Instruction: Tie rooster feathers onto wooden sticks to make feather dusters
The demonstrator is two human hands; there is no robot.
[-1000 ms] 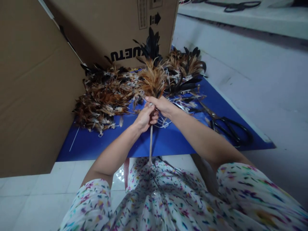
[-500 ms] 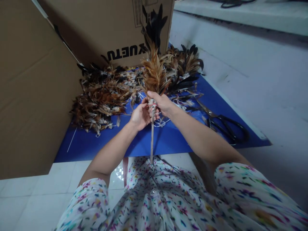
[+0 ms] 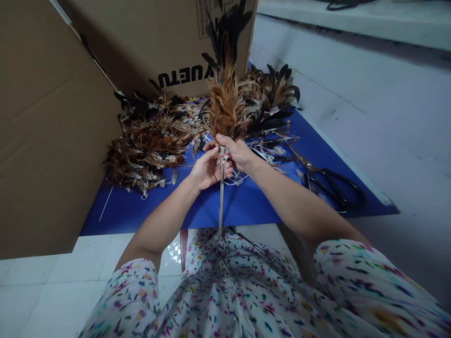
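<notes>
A feather duster (image 3: 225, 105) with brown and black feathers stands out in front of me, its thin stick (image 3: 221, 202) pointing down toward my lap. My right hand (image 3: 237, 152) is closed around the base of the feathers, thumb along the top. Cupped below and to the left, my left hand (image 3: 207, 168) has its fingers curled behind the stick where white quill ends and reddish string show. Part of the left fingers is hidden behind the stick and the bound quills.
Piles of feather bunches lie on the blue table (image 3: 246, 206), one heap (image 3: 148, 141) left and another (image 3: 273, 91) at the back right. Large black-handled scissors (image 3: 331, 185) rest at the right. Cardboard (image 3: 35, 141) walls the left and back; a pale wall (image 3: 369, 103) borders the right.
The feather duster has turned slightly, its black feathers fanning wider at the top and its stick's lower end shifting a little left. Both hands stay on it; the left fingers have moved slightly.
</notes>
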